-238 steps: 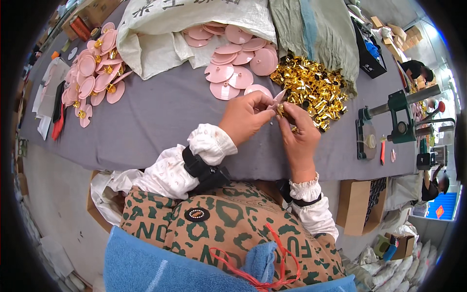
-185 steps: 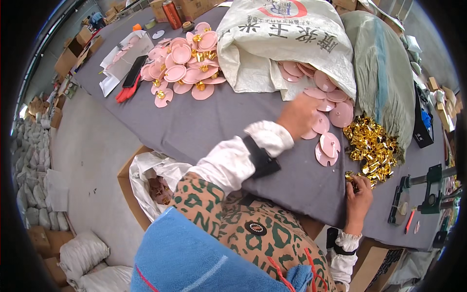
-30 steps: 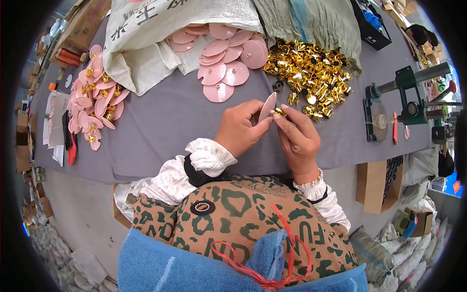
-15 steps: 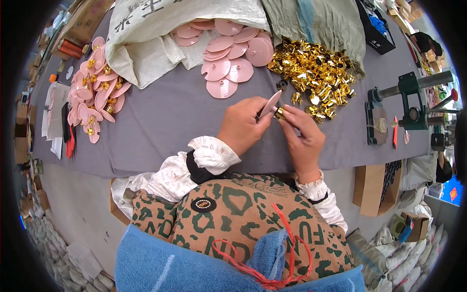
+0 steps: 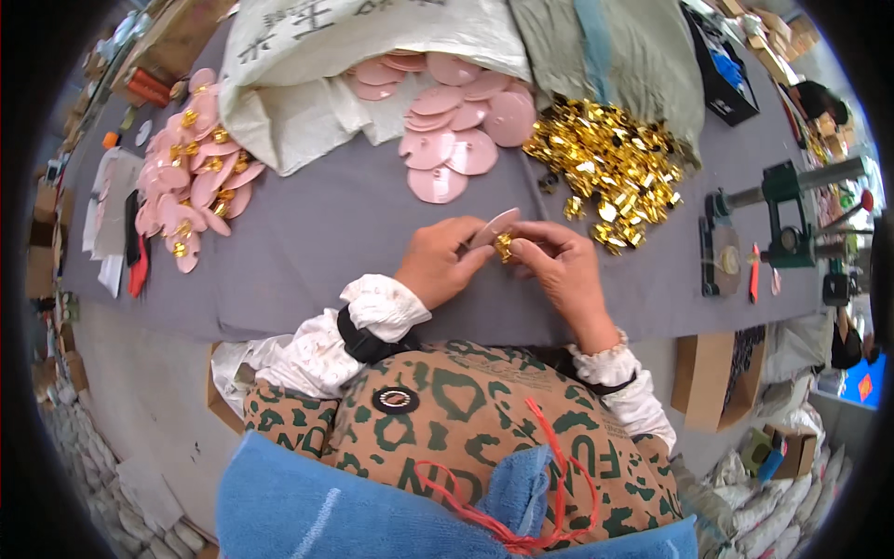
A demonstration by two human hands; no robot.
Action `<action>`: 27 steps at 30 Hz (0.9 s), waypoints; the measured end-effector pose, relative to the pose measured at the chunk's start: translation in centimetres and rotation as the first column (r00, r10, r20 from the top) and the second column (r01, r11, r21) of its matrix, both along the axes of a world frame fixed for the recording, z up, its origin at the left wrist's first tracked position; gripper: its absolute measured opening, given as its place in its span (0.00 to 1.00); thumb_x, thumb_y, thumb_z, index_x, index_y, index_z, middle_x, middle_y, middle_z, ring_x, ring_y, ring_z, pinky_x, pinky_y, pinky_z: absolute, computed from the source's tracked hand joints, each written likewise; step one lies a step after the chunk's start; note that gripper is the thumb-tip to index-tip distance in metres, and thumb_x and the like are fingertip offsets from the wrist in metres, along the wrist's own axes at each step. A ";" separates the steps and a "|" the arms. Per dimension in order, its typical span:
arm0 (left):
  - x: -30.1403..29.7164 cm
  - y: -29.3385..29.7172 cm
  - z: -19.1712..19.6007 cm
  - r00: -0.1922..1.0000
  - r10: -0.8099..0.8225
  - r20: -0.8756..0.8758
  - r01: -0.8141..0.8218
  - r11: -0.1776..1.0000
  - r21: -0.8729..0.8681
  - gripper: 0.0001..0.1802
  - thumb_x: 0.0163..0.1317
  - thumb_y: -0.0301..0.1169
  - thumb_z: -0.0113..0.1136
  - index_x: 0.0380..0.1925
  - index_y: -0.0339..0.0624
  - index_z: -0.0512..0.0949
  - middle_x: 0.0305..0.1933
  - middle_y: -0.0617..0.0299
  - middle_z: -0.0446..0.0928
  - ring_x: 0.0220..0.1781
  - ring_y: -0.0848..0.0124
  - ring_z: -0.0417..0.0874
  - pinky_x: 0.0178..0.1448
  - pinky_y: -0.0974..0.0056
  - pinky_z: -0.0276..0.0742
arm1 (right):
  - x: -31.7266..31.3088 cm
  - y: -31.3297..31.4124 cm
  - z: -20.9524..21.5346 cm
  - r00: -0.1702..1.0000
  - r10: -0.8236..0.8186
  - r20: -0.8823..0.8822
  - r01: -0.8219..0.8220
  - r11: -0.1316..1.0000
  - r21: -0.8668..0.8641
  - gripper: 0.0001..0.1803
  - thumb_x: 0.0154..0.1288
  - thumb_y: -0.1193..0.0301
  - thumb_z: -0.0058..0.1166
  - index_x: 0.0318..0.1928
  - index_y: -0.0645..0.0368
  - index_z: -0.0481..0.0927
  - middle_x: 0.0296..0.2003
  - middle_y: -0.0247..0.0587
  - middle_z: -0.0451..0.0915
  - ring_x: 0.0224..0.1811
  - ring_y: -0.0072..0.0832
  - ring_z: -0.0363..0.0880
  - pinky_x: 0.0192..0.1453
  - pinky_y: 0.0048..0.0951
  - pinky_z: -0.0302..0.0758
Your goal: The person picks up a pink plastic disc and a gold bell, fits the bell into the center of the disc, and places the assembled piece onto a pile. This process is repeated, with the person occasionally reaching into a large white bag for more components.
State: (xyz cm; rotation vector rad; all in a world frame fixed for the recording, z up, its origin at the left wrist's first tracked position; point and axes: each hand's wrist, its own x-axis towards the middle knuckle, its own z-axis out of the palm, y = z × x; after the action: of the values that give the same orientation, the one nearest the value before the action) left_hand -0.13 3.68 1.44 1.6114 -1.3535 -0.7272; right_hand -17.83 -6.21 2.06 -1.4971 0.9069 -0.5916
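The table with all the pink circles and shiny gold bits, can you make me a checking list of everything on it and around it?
Surface: grey table, mostly covered.
Job's things: pink disc in left hand; gold clip pinched by right hand against it.
Clutter: gold clip pile; plain pink discs spilling from white sack; discs with clips at left; green press at right.
Fingers: both hands closed on their parts.
Cables: nothing seen.
Surroundings: cardboard boxes, filled sacks on the floor.

Glossy gold metal clips (image 5: 610,168), matt pink discs (image 5: 456,140)
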 end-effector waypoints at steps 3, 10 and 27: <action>4.6 2.5 -0.8 0.915 0.323 -0.242 -0.307 0.946 0.104 0.08 0.62 0.26 0.62 0.41 0.38 0.79 0.38 0.64 0.82 0.38 0.76 0.82 0.45 0.68 0.78 | 1.0 -3.6 1.7 0.969 -0.068 -0.239 -0.125 0.695 -0.708 0.15 0.60 0.72 0.64 0.48 0.57 0.83 0.43 0.41 0.83 0.42 0.36 0.83 0.46 0.32 0.80; 25.5 10.5 2.9 0.542 0.835 0.092 -0.809 0.549 -0.212 0.22 0.61 0.29 0.63 0.55 0.31 0.74 0.53 0.51 0.79 0.51 0.65 0.82 0.54 0.64 0.77 | 1.5 -8.1 -2.5 0.843 -0.123 -0.524 -0.412 0.478 -0.775 0.12 0.57 0.77 0.58 0.43 0.58 0.82 0.38 0.44 0.80 0.45 0.44 0.79 0.48 0.40 0.77; 9.6 -13.7 -3.7 0.906 0.140 0.398 -0.151 0.988 -0.004 0.31 0.60 0.47 0.63 0.59 0.41 0.75 0.65 0.42 0.70 0.68 0.46 0.68 0.72 0.52 0.63 | -3.1 -1.2 -1.2 0.988 -0.144 0.051 0.151 0.859 -0.488 0.18 0.56 0.81 0.64 0.50 0.63 0.80 0.49 0.43 0.82 0.48 0.26 0.81 0.42 0.22 0.79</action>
State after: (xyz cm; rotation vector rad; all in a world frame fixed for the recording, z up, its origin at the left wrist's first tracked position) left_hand 9.52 -10.03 -2.27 1.9318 -1.4873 -0.3356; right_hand -20.92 -7.36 0.82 -1.8839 0.9062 -1.0019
